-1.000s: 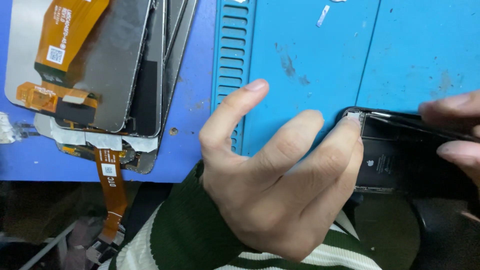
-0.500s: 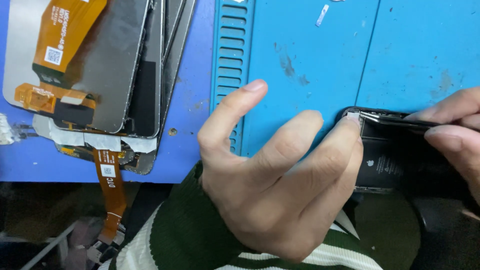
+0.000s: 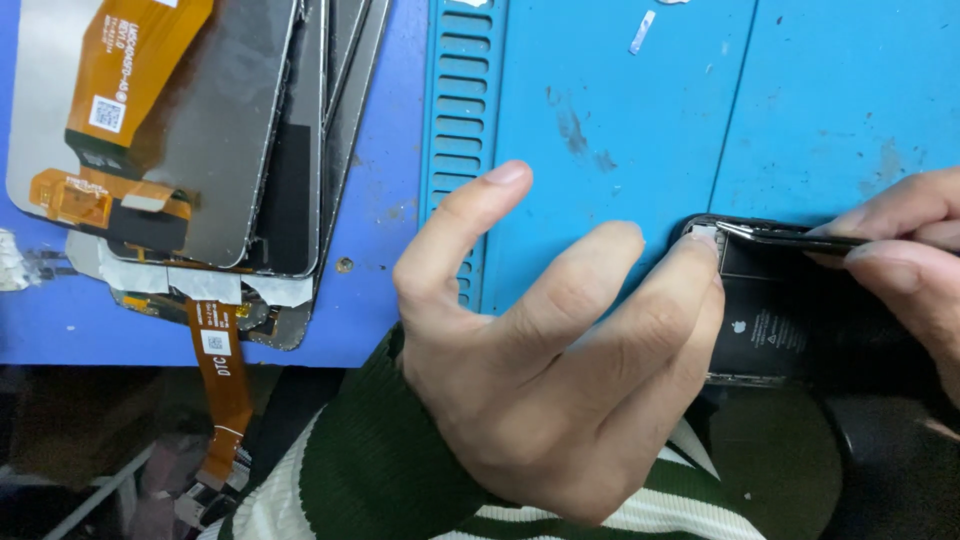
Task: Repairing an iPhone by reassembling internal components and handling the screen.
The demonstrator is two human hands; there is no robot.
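One opened black phone (image 3: 800, 320) at the mat's near right edge, battery face up, dark and glossy, small white part at its upper left corner. Long axis left to right across the blue mat (image 3: 620, 90). Left hand (image 3: 560, 370) pressing fingertips on that corner, thumb spread wide. Right hand (image 3: 900, 260) pinched shut on thin metal tweezers (image 3: 780, 236), tip pointing left at the white part. Stacked screen panels (image 3: 200, 130) with orange flex cables at far left corner. No containers seen.
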